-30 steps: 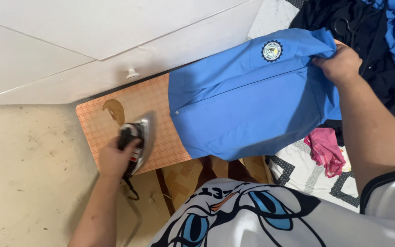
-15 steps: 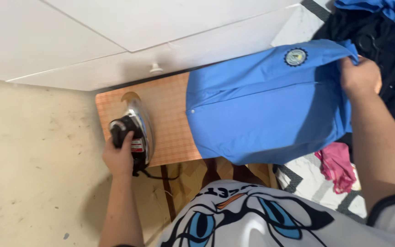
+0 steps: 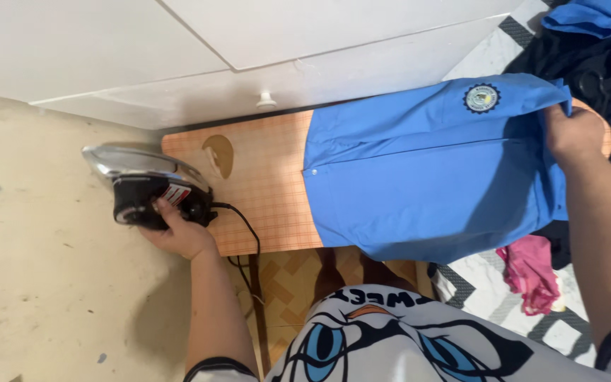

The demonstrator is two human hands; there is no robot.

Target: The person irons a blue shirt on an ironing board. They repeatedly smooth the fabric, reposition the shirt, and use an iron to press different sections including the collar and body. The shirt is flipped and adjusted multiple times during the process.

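Note:
A blue shirt (image 3: 426, 177) with a round badge lies spread over an orange checked ironing board (image 3: 263, 184). My right hand (image 3: 573, 133) grips the shirt's far right edge by the collar end. My left hand (image 3: 178, 230) holds the black handle of a steel clothes iron (image 3: 143, 185), which is lifted off the board's left end and hangs over the floor. Its black cord (image 3: 245, 226) trails across the board's near edge. A brown scorch mark (image 3: 218, 154) shows on the bare board.
A white wall and door panel (image 3: 249, 56) run behind the board. Dark and blue clothes (image 3: 602, 49) pile at the top right. A pink cloth (image 3: 532, 272) lies on the patterned floor. Beige floor (image 3: 44, 283) spreads to the left.
My left hand has carried the iron leftward, off the board's end and over the floor. My right hand keeps its grip on the shirt.

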